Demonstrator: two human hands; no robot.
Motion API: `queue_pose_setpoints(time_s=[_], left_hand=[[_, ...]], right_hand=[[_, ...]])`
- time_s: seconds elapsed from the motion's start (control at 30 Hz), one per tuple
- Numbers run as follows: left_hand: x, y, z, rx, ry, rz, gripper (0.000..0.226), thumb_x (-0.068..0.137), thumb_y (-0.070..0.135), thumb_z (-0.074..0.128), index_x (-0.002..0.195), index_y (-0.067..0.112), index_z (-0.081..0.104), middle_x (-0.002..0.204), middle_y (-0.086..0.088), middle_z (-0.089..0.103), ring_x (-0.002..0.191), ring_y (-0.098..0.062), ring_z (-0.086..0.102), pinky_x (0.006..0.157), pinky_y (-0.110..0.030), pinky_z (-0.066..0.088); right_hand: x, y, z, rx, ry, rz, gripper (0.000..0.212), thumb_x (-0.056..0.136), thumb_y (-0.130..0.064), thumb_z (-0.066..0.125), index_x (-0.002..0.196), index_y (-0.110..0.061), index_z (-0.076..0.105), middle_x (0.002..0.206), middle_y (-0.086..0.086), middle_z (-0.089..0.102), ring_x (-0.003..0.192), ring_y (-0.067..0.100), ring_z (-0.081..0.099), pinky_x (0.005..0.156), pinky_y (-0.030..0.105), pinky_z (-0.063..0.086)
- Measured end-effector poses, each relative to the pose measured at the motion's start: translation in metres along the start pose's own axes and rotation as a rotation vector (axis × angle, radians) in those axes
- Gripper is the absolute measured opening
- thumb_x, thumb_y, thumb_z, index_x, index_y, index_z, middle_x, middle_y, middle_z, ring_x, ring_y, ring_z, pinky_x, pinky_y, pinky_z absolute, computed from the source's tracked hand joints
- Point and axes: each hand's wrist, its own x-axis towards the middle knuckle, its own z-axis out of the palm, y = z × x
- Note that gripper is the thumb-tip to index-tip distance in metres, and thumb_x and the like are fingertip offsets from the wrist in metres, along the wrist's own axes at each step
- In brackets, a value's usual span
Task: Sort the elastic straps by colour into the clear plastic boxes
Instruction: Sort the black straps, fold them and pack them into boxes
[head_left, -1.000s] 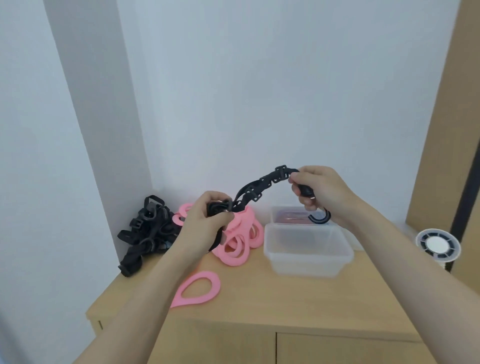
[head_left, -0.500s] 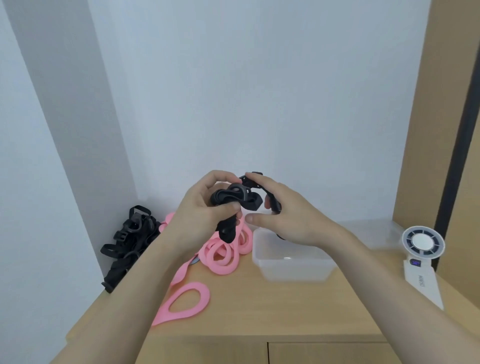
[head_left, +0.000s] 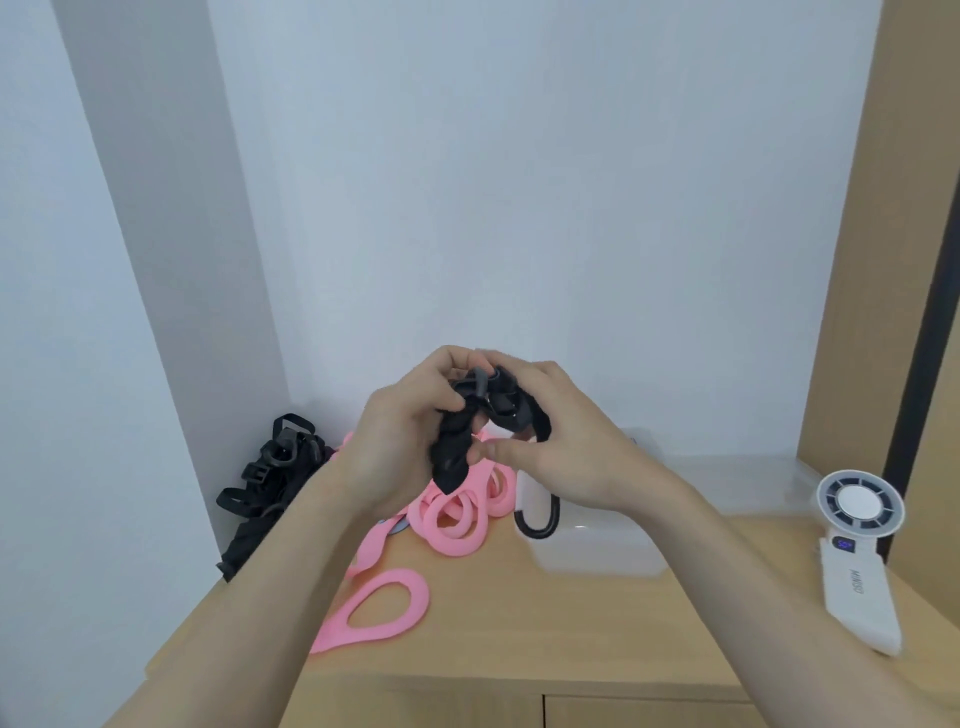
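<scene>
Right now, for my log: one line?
left hand: grips bunched black elastic strap | right hand: grips it | strap not in clear plastic box

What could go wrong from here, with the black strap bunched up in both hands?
1. The hook of the black strap dangles below the right hand, by the clear box; it may snag the rim and drag the box.
2. The bundle, gripped by the left hand too, sits above the pink straps; a slip could drop it among them, mixing colours.
3. The white fan lies near the right forearm, so a sweep might knock it.
</scene>
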Motion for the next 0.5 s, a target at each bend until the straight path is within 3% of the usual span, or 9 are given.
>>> queue_pose_setpoints(time_s=[0.07,0.13,0.23,0.3,0.33,0.4,0.5], left_hand=[[-0.002,0.003,-0.007,-0.072,-0.048,-0.047,0.040,0.069,0.014,0.042,0.104,0.004,0.058,0.094,-0.012,0.057,0.069,-0.021,0.048,0.057,-0.033,0.043],[-0.005,0.007,-0.012,-0.089,-0.046,-0.069,0.035,0.072,0.013,0.043,0.102,0.003,0.059,0.088,-0.012,0.056,0.068,-0.021,0.047,0.055,-0.032,0.044],[-0.012,0.011,-0.015,-0.089,-0.004,-0.094,0.025,0.081,0.010,0.043,0.099,0.005,0.059,0.079,-0.011,0.052,0.060,-0.021,0.044,0.049,-0.028,0.041],[-0.013,0.012,-0.019,-0.104,0.045,-0.079,0.021,0.091,0.006,0.039,0.099,0.005,0.059,0.080,-0.010,0.053,0.059,-0.019,0.044,0.046,-0.025,0.039],[-0.013,0.012,-0.020,-0.103,0.072,-0.067,0.023,0.095,0.005,0.037,0.100,0.005,0.059,0.082,-0.009,0.055,0.060,-0.018,0.044,0.046,-0.024,0.038],[-0.013,0.011,-0.022,-0.114,0.110,-0.058,0.026,0.100,0.004,0.034,0.102,0.005,0.060,0.084,-0.007,0.057,0.060,-0.017,0.043,0.043,-0.022,0.037],[-0.013,0.012,-0.022,-0.192,0.154,-0.052,0.027,0.101,0.005,0.035,0.102,0.005,0.062,0.080,-0.006,0.060,0.057,-0.015,0.042,0.039,-0.019,0.033]], right_hand=[[0.004,-0.004,0.000,0.022,-0.020,0.041,0.022,0.090,-0.020,0.070,0.106,-0.036,0.065,0.115,-0.006,0.051,0.112,-0.001,0.047,0.086,0.009,0.039],[0.006,-0.003,0.001,0.050,0.022,0.115,0.003,0.091,-0.024,0.067,0.092,-0.022,0.065,0.114,-0.005,0.050,0.109,0.001,0.052,0.088,0.015,0.039],[0.012,0.001,-0.001,0.185,0.201,0.185,0.021,0.078,-0.024,0.057,0.084,-0.005,0.064,0.087,-0.006,0.063,0.078,0.012,0.062,0.072,0.027,0.042],[0.013,0.000,-0.007,0.397,0.298,0.234,0.014,0.086,-0.010,0.055,0.080,0.002,0.055,0.070,0.008,0.063,0.059,0.023,0.062,0.065,0.034,0.043],[0.012,-0.001,-0.009,0.505,0.304,0.255,0.009,0.091,-0.002,0.053,0.082,-0.002,0.053,0.068,0.013,0.063,0.052,0.027,0.060,0.064,0.036,0.046],[0.010,-0.004,-0.014,0.646,0.240,0.276,0.011,0.095,0.002,0.049,0.090,-0.007,0.052,0.071,0.017,0.058,0.043,0.024,0.047,0.057,0.036,0.046],[0.005,-0.004,-0.019,0.739,0.016,0.266,0.018,0.093,-0.003,0.055,0.109,-0.010,0.057,0.080,0.012,0.046,0.051,0.021,0.037,0.046,0.027,0.034]])
